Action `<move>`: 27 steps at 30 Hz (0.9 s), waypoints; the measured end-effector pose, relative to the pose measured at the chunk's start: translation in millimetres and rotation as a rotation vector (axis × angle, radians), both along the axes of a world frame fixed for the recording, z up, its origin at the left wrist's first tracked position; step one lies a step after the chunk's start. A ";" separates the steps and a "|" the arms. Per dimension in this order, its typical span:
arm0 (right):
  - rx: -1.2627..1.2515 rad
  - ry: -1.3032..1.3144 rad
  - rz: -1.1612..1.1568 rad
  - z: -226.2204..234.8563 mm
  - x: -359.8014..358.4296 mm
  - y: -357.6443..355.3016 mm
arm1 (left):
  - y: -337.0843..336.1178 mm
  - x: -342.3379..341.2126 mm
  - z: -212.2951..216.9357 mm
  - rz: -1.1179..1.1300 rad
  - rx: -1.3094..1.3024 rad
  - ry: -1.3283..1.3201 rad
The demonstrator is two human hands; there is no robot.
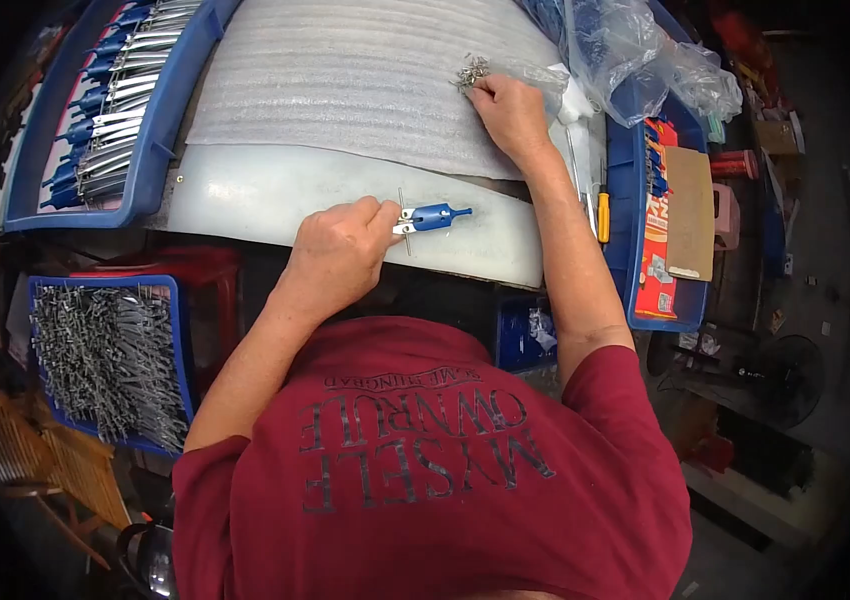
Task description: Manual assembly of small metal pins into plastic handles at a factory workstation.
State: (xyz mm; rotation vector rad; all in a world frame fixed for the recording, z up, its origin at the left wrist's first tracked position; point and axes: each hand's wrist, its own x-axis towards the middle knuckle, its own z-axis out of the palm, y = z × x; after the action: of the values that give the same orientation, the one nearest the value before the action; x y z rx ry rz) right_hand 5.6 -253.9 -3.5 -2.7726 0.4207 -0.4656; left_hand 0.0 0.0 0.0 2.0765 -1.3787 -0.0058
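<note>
My left hand (345, 245) is closed around the silver end of a part with a blue, narrow-tipped head (433, 217). The blue tip points right, above the white board (275, 200). A thin metal rod (402, 200) stands crosswise at the joint between silver and blue. Farther off, my right hand (511, 115) pinches at a small heap of tiny metal pieces (472, 70) on the foam sheet (345, 80). Its fingertips are bent down at the heap's near edge, and whatever lies between them is hidden.
At left, a blue tray (145, 190) holds rows of blue-headed silver parts. Below it, a blue bin (183, 340) is full of metal pieces. A yellow-handled screwdriver (603, 216) lies beside another blue tray (622, 200) with cardboard (690, 215). Clear plastic bags (625, 50) sit behind.
</note>
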 end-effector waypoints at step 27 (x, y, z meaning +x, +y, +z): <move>-0.051 0.068 -0.054 -3.6 1.2 -1.6 | 0.4 -0.4 -5.7 0.010 -0.059 -0.010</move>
State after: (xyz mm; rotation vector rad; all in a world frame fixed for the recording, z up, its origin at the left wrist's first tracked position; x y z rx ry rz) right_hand 6.8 -255.5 -7.1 -2.8390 0.5071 -0.4004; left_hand -0.4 0.4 -5.7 2.0368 -1.3587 0.0493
